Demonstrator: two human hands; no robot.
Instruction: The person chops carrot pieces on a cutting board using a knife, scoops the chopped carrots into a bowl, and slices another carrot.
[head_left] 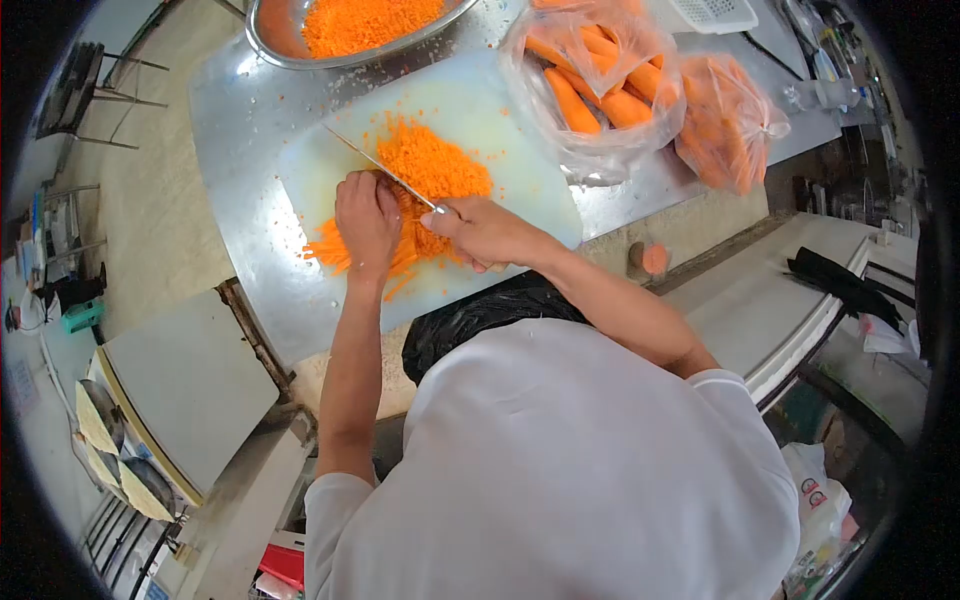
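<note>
A knife is in my right hand, its fingers wrapped round the handle. The blade slants toward the upper left, beside the curled fingertips of my left hand. That hand is closed over a bunch of carrot strips and presses them on the pale cutting board; its fingertips are partly hidden. Finely chopped carrot lies heaped on the far side of the blade. More strips poke out below and left of my left hand.
A metal bowl of chopped carrot stands at the table's far edge. To the right are an open plastic bag of whole carrots and a tied bag of carrots. A white perforated basket sits behind them. Black plastic hangs at the near edge.
</note>
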